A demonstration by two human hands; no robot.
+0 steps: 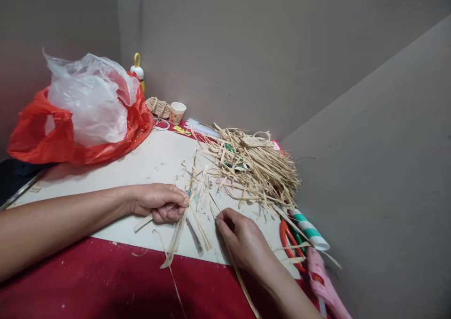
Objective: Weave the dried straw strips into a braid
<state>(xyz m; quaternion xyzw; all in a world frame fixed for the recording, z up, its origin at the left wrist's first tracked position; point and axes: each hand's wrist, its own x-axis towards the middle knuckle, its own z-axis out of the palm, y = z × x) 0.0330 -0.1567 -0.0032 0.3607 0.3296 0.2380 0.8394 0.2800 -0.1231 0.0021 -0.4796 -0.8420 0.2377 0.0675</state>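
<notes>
My left hand (164, 202) is closed in a pinch on several flat, dried straw strips (180, 232), which fan out below and above its fingers. To the right, my right hand (241, 237) pinches a single long straw strip (243, 286); one end points up toward the middle, the other hangs over the front edge of the white board (155, 161). The two hands are a short way apart. Beyond them, loose straw scraps lie on the board, and a big heap of dried straw (260, 168) covers its right rear part.
A red plastic bag (52, 136) with clear plastic (93, 107) stands at the left. At the back are a paper cup (177, 113), a woven straw piece (158, 107) and a yellow-handled bottle (137, 70). Orange-handled scissors (291, 244) and a striped roll (310, 229) lie at right, by grey walls.
</notes>
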